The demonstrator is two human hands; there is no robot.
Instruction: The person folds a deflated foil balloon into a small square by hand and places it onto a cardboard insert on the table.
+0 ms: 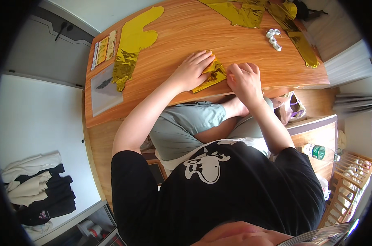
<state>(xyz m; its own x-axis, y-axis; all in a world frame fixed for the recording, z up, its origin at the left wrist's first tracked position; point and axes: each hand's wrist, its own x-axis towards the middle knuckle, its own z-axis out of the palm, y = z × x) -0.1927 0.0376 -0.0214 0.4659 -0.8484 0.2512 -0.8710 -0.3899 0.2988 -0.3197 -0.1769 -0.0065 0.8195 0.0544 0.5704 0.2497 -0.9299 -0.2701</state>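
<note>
A folded gold foil balloon (212,82) lies near the front edge of the wooden table, shiny and creased. My left hand (193,70) rests flat on its left side, fingers stretched out together and pressing it down. At the right edge of the foil, my right hand (245,81) is closed with curled fingers, the thumb and forefinger at the foil's corner. What exactly sits between those fingertips is partly hidden by the hand.
Flat gold foil balloons lie at the table's (169,41) left (139,35), back (243,14) and right (294,37). White ribbon rolls (273,39) stand at the right. A clear plastic sleeve (106,92) and a printed card (104,49) lie at the left. A bottle (317,151) is at lower right.
</note>
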